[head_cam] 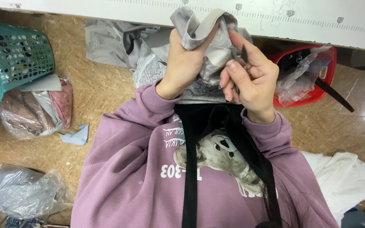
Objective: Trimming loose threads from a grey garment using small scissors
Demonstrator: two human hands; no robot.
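Observation:
My left hand is closed on a bunched grey fabric piece, held up in front of my chest. My right hand sits close beside it on the right, fingers pinching a small dark tool that looks like thread snips against the same fabric. The grey cloth hangs down between both hands to the neckline of my mauve sweatshirt. Black straps run down over the sweatshirt's bear print.
A teal plastic basket stands at far left, with bagged pink cloth below it and a crumpled clear bag lower left. More grey garments lie on the wood floor. A red bin is right, white cloth lower right, a white table edge above.

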